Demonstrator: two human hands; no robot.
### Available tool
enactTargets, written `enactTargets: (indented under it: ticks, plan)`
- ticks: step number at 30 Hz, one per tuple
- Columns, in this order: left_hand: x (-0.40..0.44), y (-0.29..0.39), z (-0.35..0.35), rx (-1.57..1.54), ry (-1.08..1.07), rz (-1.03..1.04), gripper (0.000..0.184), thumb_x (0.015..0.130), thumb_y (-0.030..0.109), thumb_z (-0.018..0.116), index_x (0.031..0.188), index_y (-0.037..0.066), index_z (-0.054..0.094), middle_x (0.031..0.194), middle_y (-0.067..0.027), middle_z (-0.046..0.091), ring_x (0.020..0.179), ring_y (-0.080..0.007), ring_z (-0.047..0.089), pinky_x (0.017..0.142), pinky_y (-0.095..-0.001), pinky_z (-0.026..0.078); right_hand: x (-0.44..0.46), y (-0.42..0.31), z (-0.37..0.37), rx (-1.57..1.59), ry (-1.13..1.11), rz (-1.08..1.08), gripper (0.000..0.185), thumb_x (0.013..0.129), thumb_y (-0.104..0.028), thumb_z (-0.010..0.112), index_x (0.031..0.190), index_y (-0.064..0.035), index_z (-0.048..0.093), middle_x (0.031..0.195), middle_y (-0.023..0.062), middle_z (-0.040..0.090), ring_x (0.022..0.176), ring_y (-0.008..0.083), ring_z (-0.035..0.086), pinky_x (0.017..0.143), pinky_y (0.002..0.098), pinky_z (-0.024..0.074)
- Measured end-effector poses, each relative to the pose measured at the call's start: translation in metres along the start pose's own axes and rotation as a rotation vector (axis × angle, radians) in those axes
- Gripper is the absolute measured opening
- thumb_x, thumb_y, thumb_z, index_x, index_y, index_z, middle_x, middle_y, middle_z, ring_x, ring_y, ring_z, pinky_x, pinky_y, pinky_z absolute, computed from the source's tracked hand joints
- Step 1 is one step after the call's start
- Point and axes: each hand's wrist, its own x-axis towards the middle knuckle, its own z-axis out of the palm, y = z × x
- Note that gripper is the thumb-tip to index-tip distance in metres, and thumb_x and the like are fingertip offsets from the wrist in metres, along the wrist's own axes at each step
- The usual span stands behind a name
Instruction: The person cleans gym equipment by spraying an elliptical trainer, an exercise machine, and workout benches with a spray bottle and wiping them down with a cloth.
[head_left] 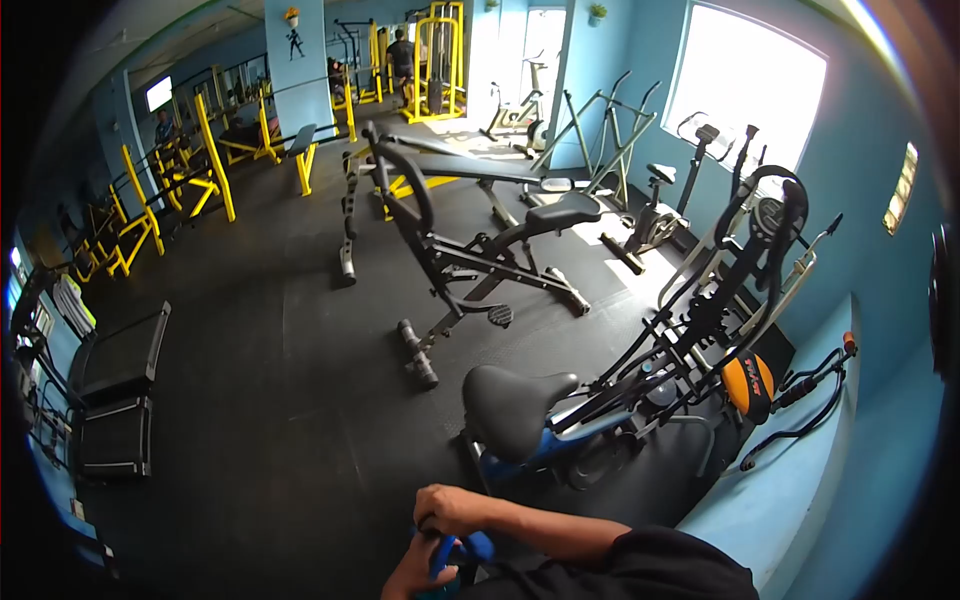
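Observation:
At the bottom of the head view, my right hand (447, 509) reaches across from the right, its fingers closed over the top of a blue object (476, 546) that has a curved, loop-like part. My left hand (408, 574) is just below, wrapped against the side of the same object. Part of something teal shows under it at the frame's lower edge. Both hands hide much of the blue object, so I cannot tell its exact kind. Just beyond my hands stands an exercise bike with a wide black seat (510, 410) and a blue frame.
A black rider machine (480, 250) stands ahead on the dark rubber floor (290, 400). Treadmills (118, 437) line the left side. Yellow weight racks (213, 155) and a person in dark clothing (401, 62) are farther back. A blue ledge (790, 500) runs along the right wall.

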Motion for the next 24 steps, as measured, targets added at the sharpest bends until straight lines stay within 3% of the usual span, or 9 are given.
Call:
enactTargets:
  ticks: [5,11,13,15,17,18,20,21,24]
  plan:
    - [-0.034,-0.014,-0.082,0.375,0.161,0.118,0.055,0.064,0.029,0.074,0.114,0.011,0.061,0.122,-0.0199,0.044,0.114,-0.0392,0.046,0.097,-0.0451,0.043,0.058,-0.01,-0.007,-0.12,0.141,0.054,0.012,0.073,-0.008,0.066,0.084,-0.0025,0.07,0.087,0.0118,0.063,0.095,0.0291,0.058,0.089,0.0395,0.0451]
    - [-0.025,0.003,-0.172,0.557,0.088,0.087,0.051,0.061,0.033,0.071,0.107,0.013,0.064,0.116,-0.0142,0.049,0.114,-0.0327,0.048,0.107,-0.0518,0.028,0.088,0.0,0.008,-0.373,0.419,0.14,0.018,0.072,-0.006,0.068,0.09,-0.0067,0.068,0.096,0.0113,0.054,0.091,0.0295,0.054,0.082,0.039,0.0473]
    - [-0.005,0.011,-0.197,0.584,0.097,0.072,0.05,0.061,0.033,0.07,0.106,0.013,0.065,0.113,-0.0123,0.051,0.112,-0.0302,0.049,0.108,-0.0559,0.022,0.101,0.012,0.017,-0.584,0.8,0.225,0.022,0.075,-0.008,0.068,0.097,-0.0083,0.066,0.095,0.013,0.054,0.093,0.0309,0.054,0.083,0.0387,0.0477]
    - [0.017,0.021,-0.222,0.612,0.088,0.114,0.05,0.06,0.03,0.071,0.107,0.011,0.065,0.112,-0.0131,0.052,0.109,-0.0314,0.051,0.106,-0.0517,0.03,0.108,0.029,0.039,-0.53,0.957,0.34,0.027,0.077,-0.014,0.07,0.103,-0.0086,0.065,0.098,0.0149,0.055,0.091,0.0311,0.055,0.083,0.0389,0.0477]
    - [0.044,0.038,-0.241,0.341,0.029,0.113,0.05,0.06,0.026,0.071,0.107,0.009,0.065,0.112,-0.0143,0.052,0.107,-0.0332,0.053,0.102,-0.0457,0.038,0.104,0.075,0.076,-0.12,0.986,0.769,0.052,0.079,-0.031,0.076,0.122,-0.0095,0.055,0.104,0.0138,0.057,0.092,0.0262,0.056,0.079,0.0367,0.0474]
    - [0.059,0.053,-0.249,0.375,-0.019,0.163,0.049,0.061,0.024,0.072,0.107,0.007,0.066,0.114,-0.0165,0.052,0.11,-0.0347,0.052,0.098,-0.0419,0.044,0.107,0.093,0.081,-0.11,1.012,0.78,0.052,0.079,-0.031,0.076,0.122,-0.0095,0.055,0.104,0.0138,0.057,0.092,0.0262,0.056,0.079,0.0367,0.0474]
    - [0.092,0.068,-0.257,0.353,-0.141,0.257,0.049,0.063,0.025,0.073,0.108,0.008,0.066,0.116,-0.0176,0.051,0.113,-0.0352,0.051,0.099,-0.0426,0.043,0.114,0.126,0.082,0.765,0.422,1.233,0.06,0.083,-0.035,0.07,0.127,0.0006,0.051,0.123,0.0131,0.055,0.105,0.0281,0.057,0.088,0.0387,0.0467]
    - [0.109,0.075,-0.261,0.318,-0.236,0.347,0.049,0.064,0.026,0.073,0.109,0.008,0.066,0.119,-0.0187,0.051,0.115,-0.0357,0.05,0.099,-0.0434,0.043,0.116,0.136,0.071,1.044,0.24,1.076,0.066,0.089,-0.039,0.064,0.138,-0.0008,0.042,0.134,0.0113,0.051,0.12,0.0273,0.051,0.098,0.0366,0.043]
    - [0.152,0.102,-0.268,0.182,-0.516,0.514,0.045,0.067,0.019,0.076,0.11,0.008,0.066,0.128,-0.0199,0.047,0.122,-0.0354,0.046,0.101,-0.0429,0.04,0.148,0.134,0.025,1.222,0.354,0.684,0.071,0.087,-0.041,0.067,0.141,-0.0043,0.041,0.137,0.0132,0.048,0.123,0.0278,0.049,0.1,0.0384,0.0422]
